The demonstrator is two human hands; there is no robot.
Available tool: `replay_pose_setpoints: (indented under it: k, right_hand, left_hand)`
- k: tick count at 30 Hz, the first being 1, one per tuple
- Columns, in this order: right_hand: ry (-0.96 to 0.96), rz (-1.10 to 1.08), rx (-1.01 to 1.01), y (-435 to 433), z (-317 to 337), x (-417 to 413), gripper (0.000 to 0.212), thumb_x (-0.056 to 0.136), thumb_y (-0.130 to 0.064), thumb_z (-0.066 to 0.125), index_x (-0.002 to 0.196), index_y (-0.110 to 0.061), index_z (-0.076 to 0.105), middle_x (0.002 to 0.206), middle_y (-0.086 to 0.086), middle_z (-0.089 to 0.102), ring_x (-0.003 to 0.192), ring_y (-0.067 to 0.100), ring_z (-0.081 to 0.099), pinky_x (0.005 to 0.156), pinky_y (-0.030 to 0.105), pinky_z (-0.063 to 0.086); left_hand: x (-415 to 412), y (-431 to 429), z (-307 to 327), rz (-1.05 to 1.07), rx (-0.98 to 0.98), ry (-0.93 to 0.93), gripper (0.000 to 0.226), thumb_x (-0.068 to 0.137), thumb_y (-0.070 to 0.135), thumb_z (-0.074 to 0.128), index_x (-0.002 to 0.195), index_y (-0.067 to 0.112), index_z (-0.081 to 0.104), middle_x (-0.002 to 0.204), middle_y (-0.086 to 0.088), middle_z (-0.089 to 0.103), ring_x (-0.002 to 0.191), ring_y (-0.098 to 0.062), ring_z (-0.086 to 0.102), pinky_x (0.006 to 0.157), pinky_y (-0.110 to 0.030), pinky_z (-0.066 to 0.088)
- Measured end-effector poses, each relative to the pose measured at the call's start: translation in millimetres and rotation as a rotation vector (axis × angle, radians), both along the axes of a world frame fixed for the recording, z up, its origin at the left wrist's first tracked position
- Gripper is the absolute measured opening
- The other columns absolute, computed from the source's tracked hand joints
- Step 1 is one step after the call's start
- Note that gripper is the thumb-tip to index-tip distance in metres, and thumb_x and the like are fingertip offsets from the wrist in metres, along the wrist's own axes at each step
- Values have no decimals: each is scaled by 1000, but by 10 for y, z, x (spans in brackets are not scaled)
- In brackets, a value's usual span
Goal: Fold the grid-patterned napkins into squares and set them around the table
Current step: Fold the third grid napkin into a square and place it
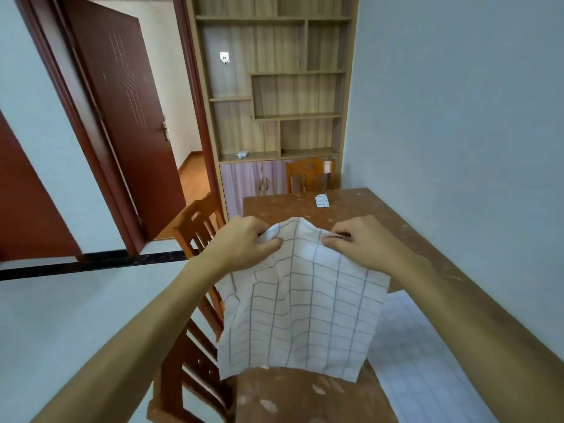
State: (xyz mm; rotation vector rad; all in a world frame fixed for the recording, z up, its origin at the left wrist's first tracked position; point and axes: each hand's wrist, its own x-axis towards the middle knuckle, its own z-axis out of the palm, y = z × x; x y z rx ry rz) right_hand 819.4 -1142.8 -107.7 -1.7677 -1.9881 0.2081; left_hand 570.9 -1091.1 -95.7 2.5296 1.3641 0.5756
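Observation:
A white napkin with a grey grid (302,303) hangs unfolded in the air over the near part of the brown table (305,398). My left hand (244,244) pinches its upper left corner and my right hand (360,238) pinches its upper right edge, so the top sags between them. A second grid napkin (412,355) lies flat on the table at the right, partly hidden by my right forearm. A small folded napkin (322,200) rests on the far end of the table.
Wooden chairs stand at the table's left side (200,221) and far end (309,175). A wall runs close along the table's right. A tall shelf unit (274,87) and an open brown door (128,117) are behind.

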Motion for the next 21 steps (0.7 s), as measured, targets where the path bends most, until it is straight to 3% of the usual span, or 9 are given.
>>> replay_pose_setpoints:
  k: [4, 8, 10, 13, 17, 21]
  right_hand:
    - [-21, 15, 76, -82, 182, -258, 21, 94, -42, 60, 91, -26, 73, 84, -10, 70, 76, 11, 63, 66, 36, 53]
    - [-21, 17, 108, -164, 281, -433, 34, 96, -46, 53, 81, -20, 69, 73, -3, 66, 68, 17, 60, 58, 36, 46]
    - [-48, 25, 114, -205, 335, -497, 43, 99, -47, 49, 72, -16, 64, 64, -1, 60, 62, 19, 56, 51, 33, 35]
    - [-101, 25, 138, -227, 417, -580, 45, 100, -48, 46, 71, -18, 63, 62, -1, 57, 59, 15, 52, 49, 27, 27]
    - [-69, 53, 161, -234, 480, -697, 43, 99, -52, 44, 85, -22, 71, 70, -4, 66, 65, 12, 59, 55, 31, 44]
    - [12, 62, 119, -311, 550, -842, 56, 90, -69, 43, 121, -29, 67, 102, -9, 71, 87, 7, 63, 77, 31, 55]
  left_hand:
    - [93, -56, 209, 41, -173, -90, 46, 98, 32, 59, 57, 13, 50, 51, 2, 38, 44, -9, 35, 42, -15, 26]
    - [130, -88, 276, 93, -349, -295, 49, 99, 33, 57, 58, 7, 52, 51, 0, 37, 41, -10, 34, 45, -19, 29]
    - [139, -109, 286, 80, -428, -353, 49, 99, 35, 55, 81, -10, 68, 66, -10, 56, 59, -21, 54, 59, -31, 46]
    - [148, -130, 297, 105, -498, -426, 45, 99, 33, 52, 108, -8, 69, 99, -18, 73, 91, -31, 72, 89, -48, 60]
    - [121, -153, 335, 92, -587, -551, 35, 100, 29, 47, 111, 3, 67, 108, -22, 73, 98, -35, 73, 91, -52, 59]
    - [101, -175, 363, 68, -752, -782, 48, 105, 39, 41, 125, 0, 61, 112, -23, 73, 102, -35, 73, 93, -49, 59]
